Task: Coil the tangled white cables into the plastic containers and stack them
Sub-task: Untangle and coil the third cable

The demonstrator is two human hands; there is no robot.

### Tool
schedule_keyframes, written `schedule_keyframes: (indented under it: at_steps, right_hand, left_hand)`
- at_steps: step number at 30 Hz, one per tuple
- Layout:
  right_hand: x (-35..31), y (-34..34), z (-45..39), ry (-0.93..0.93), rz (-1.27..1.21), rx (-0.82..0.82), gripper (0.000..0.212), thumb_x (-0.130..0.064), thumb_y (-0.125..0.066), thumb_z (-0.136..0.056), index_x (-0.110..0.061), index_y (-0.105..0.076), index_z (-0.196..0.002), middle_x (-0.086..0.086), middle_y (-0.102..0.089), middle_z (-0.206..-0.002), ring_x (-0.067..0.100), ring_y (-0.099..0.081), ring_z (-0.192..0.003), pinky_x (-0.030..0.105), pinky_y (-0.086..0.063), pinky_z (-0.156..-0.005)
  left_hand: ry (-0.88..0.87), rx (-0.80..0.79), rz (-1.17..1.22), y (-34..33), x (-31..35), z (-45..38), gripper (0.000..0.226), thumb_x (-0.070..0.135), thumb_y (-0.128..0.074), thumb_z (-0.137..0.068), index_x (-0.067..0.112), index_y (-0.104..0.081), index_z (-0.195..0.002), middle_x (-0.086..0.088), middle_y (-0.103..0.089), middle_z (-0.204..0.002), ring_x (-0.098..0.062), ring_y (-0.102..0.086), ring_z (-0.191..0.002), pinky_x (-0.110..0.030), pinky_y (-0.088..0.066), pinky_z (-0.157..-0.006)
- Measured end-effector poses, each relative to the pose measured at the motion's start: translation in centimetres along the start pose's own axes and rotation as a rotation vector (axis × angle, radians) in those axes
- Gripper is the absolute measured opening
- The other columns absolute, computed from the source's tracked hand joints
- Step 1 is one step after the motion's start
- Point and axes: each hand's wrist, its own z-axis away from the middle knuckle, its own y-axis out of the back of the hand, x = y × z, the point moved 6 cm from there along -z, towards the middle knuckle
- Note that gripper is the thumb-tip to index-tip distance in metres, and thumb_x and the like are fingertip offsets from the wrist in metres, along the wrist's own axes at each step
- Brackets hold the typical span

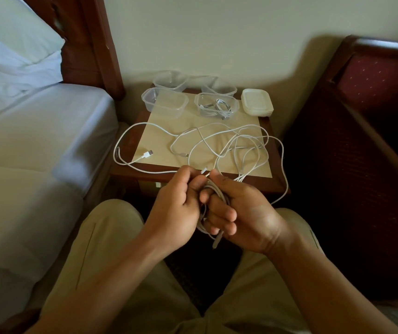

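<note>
Your left hand (177, 208) and right hand (241, 215) hold part-wound cable (213, 189), fingers curled round loops. Light, limp, springy: pinch near plug, keep coil clamped.

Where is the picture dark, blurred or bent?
Head view: a big soft shadow falls on the wall behind the table; the chair on the right is very dark; the bed edge is smeared; the wide lens bends the headboard.
</note>
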Motion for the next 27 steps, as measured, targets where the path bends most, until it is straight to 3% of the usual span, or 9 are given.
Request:
schedule_keyframes:
  at_steps: [1, 5, 9, 11, 16, 20, 23, 25, 27]
  right_hand:
    - [0.0, 0.1, 0.0, 0.020, 0.010, 0.056, 0.056, -0.040, -0.035, -0.108, 0.000, -0.059, -0.078, 0.002, -0.037, -0.039, 0.014, -0.038, -0.031, 0.027, -0.042, -0.048]
    - [-0.4, 0.1, 0.3, 0.085, 0.074, 0.217, 0.054, -0.037, -0.042, -0.108, 0.001, -0.063, -0.076, 0.010, -0.052, -0.050, 0.022, -0.051, -0.042, 0.032, -0.050, -0.053]
    - [-1.0, -0.2, 1.2, 0.147, 0.244, 0.354, 0.056, -0.036, -0.042, -0.109, 0.001, -0.061, -0.072, 0.014, -0.060, -0.053, 0.024, -0.058, -0.045, 0.028, -0.052, -0.052]
    - [-1.3, -0.3, 1.5, 0.178, 0.302, 0.415, 0.055, -0.038, -0.044, -0.108, 0.000, -0.062, -0.072, 0.012, -0.061, -0.052, 0.023, -0.059, -0.044, 0.027, -0.051, -0.052]
    - [-1.4, -0.8, 1.7, 0.192, 0.375, 0.476, 0.052, -0.041, -0.044, -0.107, -0.006, -0.064, -0.075, 0.004, -0.056, -0.052, 0.016, -0.057, -0.048, 0.023, -0.051, -0.052]
    - [-2.3, -1.1, 1.9, 0.235, 0.681, 0.469, 0.058, -0.053, -0.039, -0.105, -0.012, -0.069, -0.077, 0.011, -0.055, -0.063, 0.026, -0.048, -0.059, 0.040, -0.044, -0.062]
    - [-2.6, -0.6, 1.8, 0.223, 0.670, 0.445, 0.060, -0.052, -0.040, -0.105, -0.005, -0.068, -0.079, 0.006, -0.051, -0.062, 0.021, -0.046, -0.061, 0.038, -0.041, -0.062]
    - [-2.6, -0.3, 1.6, 0.227, 0.712, 0.424, 0.065, -0.053, -0.039, -0.105, 0.003, -0.065, -0.085, 0.015, -0.050, -0.065, 0.023, -0.045, -0.062, 0.041, -0.042, -0.063]
    - [-2.5, -0.2, 1.6, 0.258, 0.731, 0.378, 0.061, -0.052, -0.039, -0.106, 0.000, -0.066, -0.087, 0.027, -0.055, -0.072, 0.023, -0.050, -0.066, 0.045, -0.046, -0.065]
  left_hand:
    - [-0.004, -0.002, 0.012, 0.0, 0.1, 0.0, 0.022, 0.033, -0.044, -0.107, 0.026, -0.056, -0.090, 0.004, -0.065, -0.072, -0.021, -0.069, -0.063, -0.052, -0.059, -0.057]
    - [-0.064, 0.003, 0.007, 0.0, 0.6, 0.0, 0.024, 0.025, -0.043, -0.108, 0.016, -0.052, -0.088, 0.008, -0.063, -0.059, -0.005, -0.060, -0.051, -0.021, -0.047, -0.051]
    - [-0.134, 0.012, -0.050, -0.1, 0.4, -0.1, 0.020, 0.033, -0.046, -0.106, 0.021, -0.052, -0.091, 0.003, -0.060, -0.059, -0.006, -0.057, -0.053, -0.031, -0.047, -0.051]
    - [-0.157, 0.029, -0.058, 0.0, 0.5, -0.1, 0.014, 0.029, -0.049, -0.104, 0.020, -0.053, -0.094, 0.001, -0.063, -0.065, -0.006, -0.060, -0.058, -0.029, -0.049, -0.053]
    - [-0.180, 0.056, -0.060, 0.3, 1.3, 0.1, 0.023, 0.041, -0.041, -0.101, 0.021, -0.052, -0.093, 0.003, -0.067, -0.072, -0.006, -0.062, -0.057, -0.020, -0.048, -0.052]
    - [-0.288, 0.119, -0.081, 0.9, 1.6, -0.1, 0.023, 0.033, -0.044, -0.101, 0.014, -0.053, -0.094, 0.005, -0.064, -0.070, -0.006, -0.060, -0.059, -0.016, -0.043, -0.053]
    - [-0.303, 0.149, -0.097, 1.0, 1.6, -0.1, 0.025, 0.034, -0.044, -0.102, 0.012, -0.053, -0.094, 0.004, -0.065, -0.071, -0.009, -0.063, -0.062, -0.020, -0.046, -0.052]
    - [-0.318, 0.188, -0.130, 1.1, 1.5, -0.2, 0.027, 0.032, -0.045, -0.102, 0.008, -0.054, -0.095, 0.003, -0.066, -0.073, -0.009, -0.065, -0.064, -0.021, -0.047, -0.054]
    - [-0.325, 0.250, -0.145, 1.6, 1.3, -0.3, 0.027, 0.032, -0.045, -0.100, 0.007, -0.054, -0.093, 0.008, -0.063, -0.071, -0.004, -0.062, -0.061, -0.016, -0.044, -0.054]
